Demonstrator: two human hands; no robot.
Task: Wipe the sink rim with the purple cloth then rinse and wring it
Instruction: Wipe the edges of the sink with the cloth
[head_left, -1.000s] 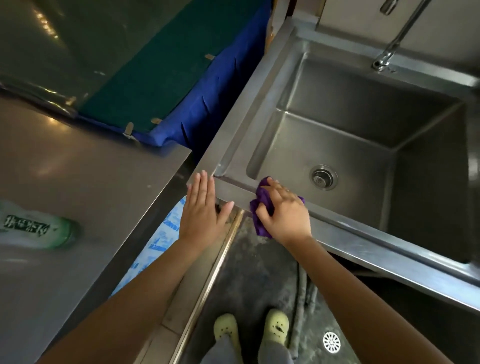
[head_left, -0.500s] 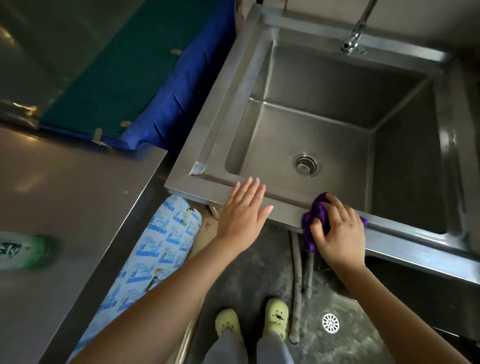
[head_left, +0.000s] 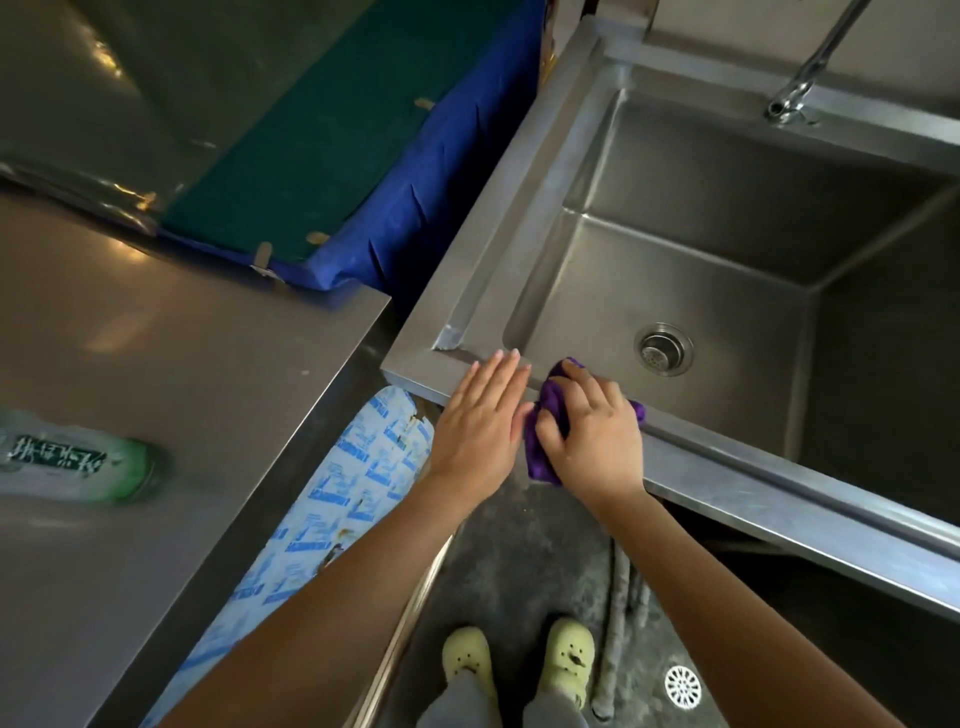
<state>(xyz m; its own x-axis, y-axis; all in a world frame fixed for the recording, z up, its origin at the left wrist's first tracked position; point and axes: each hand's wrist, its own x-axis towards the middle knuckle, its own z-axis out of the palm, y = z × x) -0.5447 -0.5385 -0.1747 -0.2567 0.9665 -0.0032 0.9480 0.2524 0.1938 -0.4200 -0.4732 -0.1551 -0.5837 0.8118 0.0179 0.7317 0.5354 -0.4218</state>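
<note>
Our right fingers (head_left: 577, 378) are curled down over the purple cloth (head_left: 540, 454), bunching it and pressing it onto the front rim (head_left: 779, 499) of the steel sink, near its left corner. The right hand (head_left: 592, 436) covers most of the cloth. One fold hangs off the rim's outer edge toward us, and a small tip pokes out on the basin side. Our left fingers (head_left: 498, 371) lie straight and close together, flat on the same rim just beside the cloth, holding nothing. The left hand (head_left: 478, 423) seems only to steady us.

We judge that we are in the wiping step, the first of three. We cannot tell how much of the rim has been covered, because the steel shows no clear wet or dry boundary. The long stretch of front rim to the right, the left rim (head_left: 509, 218) and the back ledge by the faucet (head_left: 795, 98) may each need a pass. Rinsing is not yet begun as far as we see: no water runs from the faucet, and the basin (head_left: 675, 260) around the drain strainer (head_left: 664, 349) looks dry. Wringing comes after that and will likely want both hands on the cloth.
</note>
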